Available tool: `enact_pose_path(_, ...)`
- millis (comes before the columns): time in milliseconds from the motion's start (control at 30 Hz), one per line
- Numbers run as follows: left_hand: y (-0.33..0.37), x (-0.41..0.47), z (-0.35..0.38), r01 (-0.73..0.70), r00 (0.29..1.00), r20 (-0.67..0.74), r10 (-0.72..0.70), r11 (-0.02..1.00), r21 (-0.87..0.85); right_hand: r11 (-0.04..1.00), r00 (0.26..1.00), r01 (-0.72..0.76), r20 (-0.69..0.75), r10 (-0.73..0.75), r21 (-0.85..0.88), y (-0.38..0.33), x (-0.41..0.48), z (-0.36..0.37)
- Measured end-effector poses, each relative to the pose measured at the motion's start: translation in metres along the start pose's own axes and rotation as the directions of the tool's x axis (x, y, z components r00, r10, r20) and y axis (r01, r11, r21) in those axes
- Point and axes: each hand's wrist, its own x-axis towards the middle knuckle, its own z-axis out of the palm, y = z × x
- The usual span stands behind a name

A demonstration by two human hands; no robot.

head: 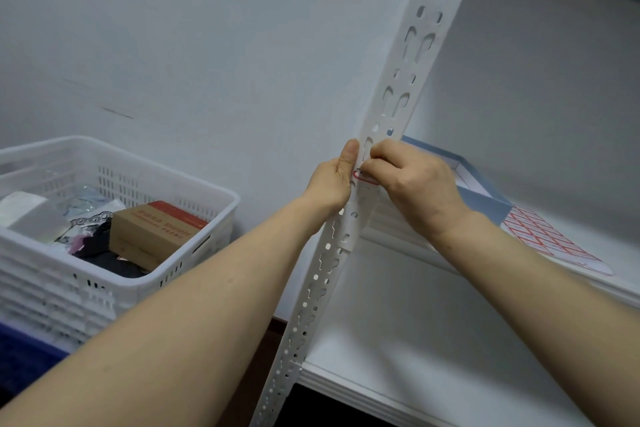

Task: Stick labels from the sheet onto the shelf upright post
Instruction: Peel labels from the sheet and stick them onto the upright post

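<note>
- Pressing a label (365, 179) onto the upright post (408, 66) is the step in hand, as I judge it: one red-bordered label lies on the front face of the post, between the two hands.
- The left hand (334, 180) grips the post from its left side. The thumb lies straight up along the post edge, and the other fingers are hidden behind the metal.
- The right hand (412, 180) has its fingers curled, and their tips pinch the label against the post. Only the lower left corner and the bottom edge of the label show; the fingers cover the rest.
- I cannot tell whether the label is already flat on the metal or only partly stuck.
- The label sheet (550, 239) lies flat on the upper shelf board (620, 282), well apart from the hands, just beside a blue box (485, 196). Many red-bordered labels remain on it, so the task is probably far from finished.
- The next move, in my judgement, calls for rubbing the label flat from one end to the other, so that no corner stands up over the punched holes of the post. After this the right hand must let go and reach to the sheet for another label.
- On the left stands a white basket (52, 288) with a cardboard box (152, 232) inside; it has no part in this step.
</note>
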Motion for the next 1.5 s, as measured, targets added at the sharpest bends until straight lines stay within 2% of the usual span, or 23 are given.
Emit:
enact_pose_path(367,-0.001,0.002,0.001,-0.002,1.000,-0.005,0.002,1.000,-0.006,1.000,1.000,0.015,-0.016,-0.015,-0.016,-0.001,0.000,-0.001)
enact_pose_path(433,0.001,0.000,0.001,-0.004,1.000,-0.011,0.004,1.000,-0.010,0.999,1.000,0.002,0.001,-0.002,0.035,0.001,-0.002,0.001)
enact_pose_path(533,0.000,0.001,0.001,-0.007,1.000,-0.007,0.007,1.000,-0.017,0.967,0.992,-0.119,-0.007,0.123,0.224,0.003,-0.010,-0.001)
enact_pose_path(600,-0.002,0.002,0.001,-0.006,1.000,-0.004,0.006,1.000,-0.018,0.945,0.984,-0.168,-0.014,0.179,0.282,0.002,-0.013,-0.003)
enact_pose_path(800,-0.001,0.001,0.000,0.012,1.000,0.001,-0.012,1.000,-0.020,0.966,0.982,-0.186,0.060,0.178,0.179,-0.002,-0.001,-0.007)
enact_pose_path(867,0.000,0.000,0.000,0.014,1.000,-0.009,-0.014,1.000,-0.015,0.970,0.970,-0.202,0.163,0.179,0.138,-0.004,0.001,-0.010)
enact_pose_path(933,0.001,0.000,0.000,0.023,1.000,-0.004,-0.023,1.000,-0.008,0.953,0.921,-0.292,0.289,0.260,0.076,-0.004,0.005,-0.008)
enact_pose_path(967,0.000,0.000,0.000,0.028,1.000,-0.001,-0.028,1.000,-0.003,0.955,0.916,-0.296,0.290,0.276,0.025,-0.004,0.008,-0.008)
enact_pose_path(1133,0.001,-0.001,0.001,0.045,0.999,-0.008,-0.044,0.999,0.020,0.996,0.982,-0.066,0.172,0.074,-0.053,-0.010,0.015,-0.012)
enact_pose_path(1500,0.003,-0.002,0.001,0.052,0.999,-0.011,-0.052,0.998,0.017,0.996,0.988,0.030,0.154,-0.017,-0.085,-0.005,0.011,-0.013)
